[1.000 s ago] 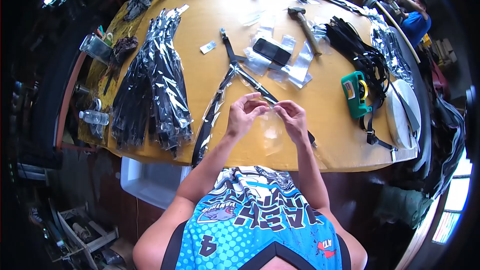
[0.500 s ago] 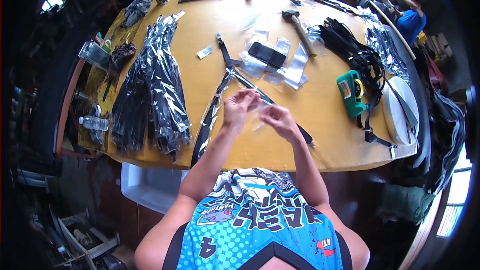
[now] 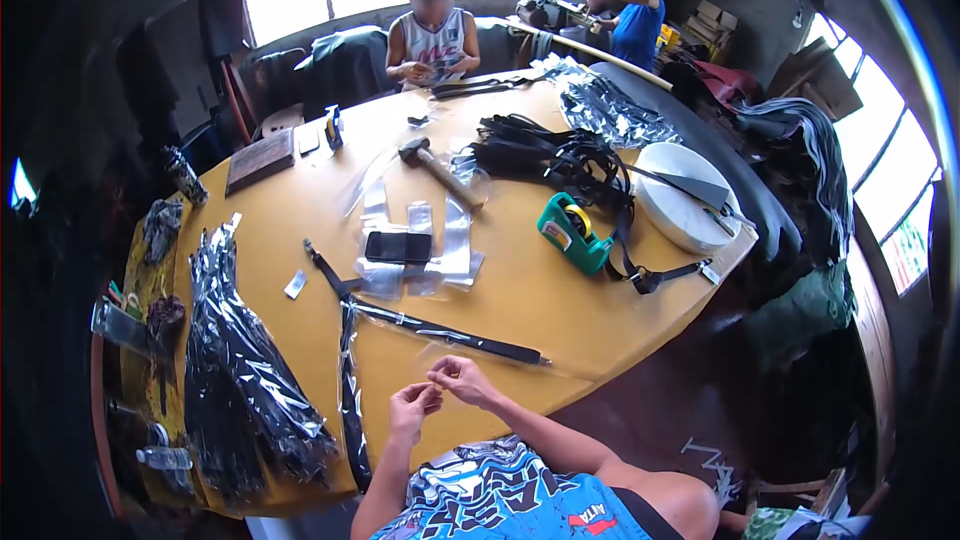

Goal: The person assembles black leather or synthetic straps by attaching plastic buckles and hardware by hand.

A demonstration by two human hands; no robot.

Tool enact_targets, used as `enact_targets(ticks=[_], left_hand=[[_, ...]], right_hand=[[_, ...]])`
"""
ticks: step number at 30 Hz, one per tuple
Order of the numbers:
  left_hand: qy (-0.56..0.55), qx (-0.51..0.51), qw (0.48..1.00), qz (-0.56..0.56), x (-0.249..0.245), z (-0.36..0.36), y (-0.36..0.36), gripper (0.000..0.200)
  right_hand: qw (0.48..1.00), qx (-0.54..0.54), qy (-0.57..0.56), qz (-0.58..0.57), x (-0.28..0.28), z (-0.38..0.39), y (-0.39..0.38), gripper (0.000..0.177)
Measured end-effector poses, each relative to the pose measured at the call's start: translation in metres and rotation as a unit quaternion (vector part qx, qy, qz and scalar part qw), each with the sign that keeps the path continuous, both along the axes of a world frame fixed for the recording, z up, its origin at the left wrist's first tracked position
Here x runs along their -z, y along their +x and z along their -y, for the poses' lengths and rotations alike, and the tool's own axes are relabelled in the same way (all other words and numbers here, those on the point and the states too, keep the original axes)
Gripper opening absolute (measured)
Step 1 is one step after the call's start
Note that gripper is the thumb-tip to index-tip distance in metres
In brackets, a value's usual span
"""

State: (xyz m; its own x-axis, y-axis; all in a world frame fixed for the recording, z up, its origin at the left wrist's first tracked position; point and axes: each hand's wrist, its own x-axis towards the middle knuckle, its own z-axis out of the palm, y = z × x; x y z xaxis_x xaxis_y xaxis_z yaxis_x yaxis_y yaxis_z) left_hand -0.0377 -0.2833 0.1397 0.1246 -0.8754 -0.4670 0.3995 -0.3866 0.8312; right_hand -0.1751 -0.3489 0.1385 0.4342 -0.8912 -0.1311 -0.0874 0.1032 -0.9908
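My left hand point(image 3: 413, 409) and my right hand point(image 3: 464, 380) meet over the table's near edge, fingers pinched close together. Whatever lies between the fingertips is too small or too clear to make out. Just beyond them, a black strap point(image 3: 450, 331) in clear wrapping runs to the right, and a second wrapped strap point(image 3: 351, 395) extends down to the left of my left hand. Farther off, a black phone point(image 3: 398, 247) rests on clear plastic sleeves point(image 3: 458, 245). A small white label point(image 3: 295, 284) lies left of the straps.
Wrapped black straps point(image 3: 240, 370) are heaped at the left. A green tape dispenser point(image 3: 575, 233), a hammer point(image 3: 440, 172), loose black straps point(image 3: 545, 152) and a white round roll point(image 3: 680, 198) lie across the table point(image 3: 560, 390). Two people are beyond it.
The view has swung up and to the right, showing more of the room and both people. My hands have come closer together; the clear film seen between them earlier is no longer distinct.
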Motion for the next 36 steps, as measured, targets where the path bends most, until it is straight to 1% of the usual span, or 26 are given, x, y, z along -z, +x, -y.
enact_targets(ticks=[1, 2, 4, 5, 6, 8, 10, 12, 13, 14, 17, 20, 22, 26, 28, 30, 31, 32, 33, 34, 36], left_hand=[[-0.017, -0.021, 0.999, 0.018, 0.004, 0.003, 0.003, 0.014], [-0.020, -0.018, 0.999, 0.018, 0.008, 0.005, 0.006, 0.014], [-0.035, -0.064, 0.997, 0.009, 0.012, 0.007, 0.011, 0.015], [-0.035, -0.055, 0.998, -0.002, 0.013, 0.006, 0.012, 0.016], [-0.036, -0.053, 0.998, -0.003, 0.007, 0.006, 0.010, 0.016], [-0.005, 0.016, 0.998, -0.055, -0.008, 0.005, 0.003, 0.018], [-0.015, 0.025, 0.999, -0.045, -0.005, 0.005, 0.000, 0.016], [-0.030, -0.016, 0.999, -0.034, 0.001, 0.007, 0.000, 0.014], [-0.033, -0.028, 0.998, -0.034, 0.000, 0.008, 0.000, 0.015], [-0.033, -0.028, 0.998, -0.034, 0.000, 0.008, -0.001, 0.015], [-0.045, -0.025, 0.999, 0.001, -0.004, 0.008, -0.002, 0.017], [-0.030, -0.038, 0.998, -0.029, -0.014, 0.012, -0.003, 0.019], [-0.030, -0.022, 0.999, -0.029, -0.010, 0.013, 0.000, 0.021], [-0.046, -0.051, 0.998, 0.012, -0.012, 0.017, 0.002, 0.022], [-0.101, -0.050, 0.993, 0.028, -0.016, 0.018, -0.004, 0.021], [-0.115, -0.051, 0.991, 0.043, -0.010, 0.022, -0.005, 0.021], [-0.109, -0.056, 0.992, 0.030, -0.013, 0.025, -0.004, 0.020], [-0.105, -0.058, 0.993, 0.016, -0.017, 0.024, -0.004, 0.020], [-0.102, -0.073, 0.992, -0.016, -0.020, 0.021, -0.007, 0.021], [-0.099, -0.079, 0.992, -0.016, -0.024, 0.021, -0.009, 0.021], [-0.096, -0.084, 0.992, -0.009, -0.029, 0.023, -0.009, 0.022]], right_hand=[[0.996, -0.012, 0.083, -0.012, -0.021, -0.004, -0.004, 0.020], [0.997, -0.009, 0.081, -0.011, -0.017, -0.004, -0.007, 0.020], [0.986, -0.032, 0.153, 0.052, -0.012, -0.010, -0.011, 0.018], [0.984, -0.041, 0.163, 0.066, -0.010, -0.012, -0.014, 0.016], [0.984, -0.039, 0.162, 0.065, -0.009, -0.012, -0.014, 0.016], [0.987, 0.003, 0.143, 0.069, -0.008, -0.013, -0.013, 0.016], [0.986, 0.002, 0.144, 0.087, -0.010, -0.013, -0.013, 0.016], [0.981, -0.004, 0.149, 0.123, -0.011, -0.015, -0.013, 0.014], [0.983, -0.013, 0.143, 0.114, -0.008, -0.014, -0.013, 0.014], [0.983, -0.013, 0.144, 0.113, -0.006, -0.013, -0.012, 0.014], [0.983, 0.030, 0.141, 0.111, -0.006, -0.011, -0.009, 0.014], [0.985, 0.055, 0.123, 0.112, -0.008, -0.008, -0.006, 0.011], [0.988, 0.053, 0.108, 0.091, -0.007, -0.006, -0.008, 0.011], [0.986, 0.052, 0.095, 0.129, -0.015, -0.010, -0.002, 0.011], [0.987, 0.094, 0.083, 0.102, -0.013, -0.007, 0.001, 0.010], [0.991, 0.111, 0.054, 0.054, -0.005, -0.006, 0.005, 0.008], [0.992, 0.118, 0.012, 0.042, -0.009, -0.009, 0.009, 0.008], [0.992, 0.116, 0.007, 0.052, -0.013, -0.009, 0.011, 0.009], [0.991, 0.118, 0.030, 0.062, -0.010, -0.003, 0.008, 0.009], [0.989, 0.120, 0.050, 0.071, -0.008, 0.004, 0.006, 0.009], [0.988, 0.121, 0.053, 0.073, -0.005, 0.002, 0.009, 0.009]])
